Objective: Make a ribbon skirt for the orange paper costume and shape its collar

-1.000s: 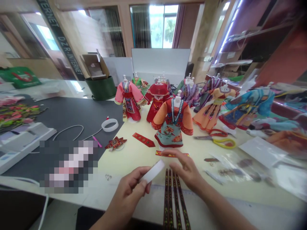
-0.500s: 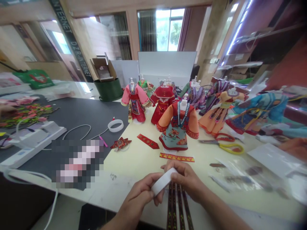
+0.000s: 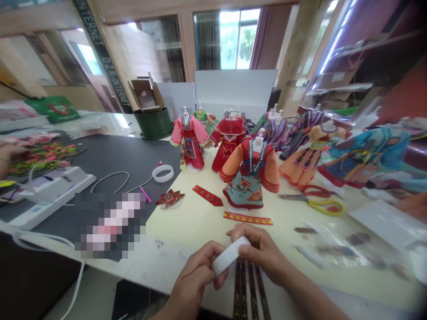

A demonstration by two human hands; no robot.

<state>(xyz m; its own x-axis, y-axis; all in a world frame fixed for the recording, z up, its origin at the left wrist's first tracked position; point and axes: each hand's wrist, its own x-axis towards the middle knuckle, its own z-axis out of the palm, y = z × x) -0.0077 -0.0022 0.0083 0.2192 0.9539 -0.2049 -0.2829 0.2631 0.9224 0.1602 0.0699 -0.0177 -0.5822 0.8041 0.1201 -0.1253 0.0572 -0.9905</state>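
My left hand (image 3: 199,271) and my right hand (image 3: 258,249) pinch a white strip (image 3: 231,256) between them, one at each end. Just below my hands, several dark embroidered ribbons (image 3: 248,289) lie side by side across the table edge, partly hidden by my fingers. Ahead on the cream table (image 3: 187,231) lie a red-and-gold trim strip (image 3: 247,218) and a red pointed strip (image 3: 207,195). Behind them stands a miniature orange and teal robe on a white stand (image 3: 250,178).
Several other miniature robes stand beyond it. Yellow-handled scissors (image 3: 325,206) and red-handled scissors (image 3: 315,191) lie at right, near clear plastic bags (image 3: 333,244). A co-worker's hand (image 3: 10,152) rests at far left on a dark mat (image 3: 133,155) beside floral trim (image 3: 43,158).
My right hand has moved from beside the white strip onto its far end, so both hands now hold it. The head view has shifted, moving the table scene slightly right.
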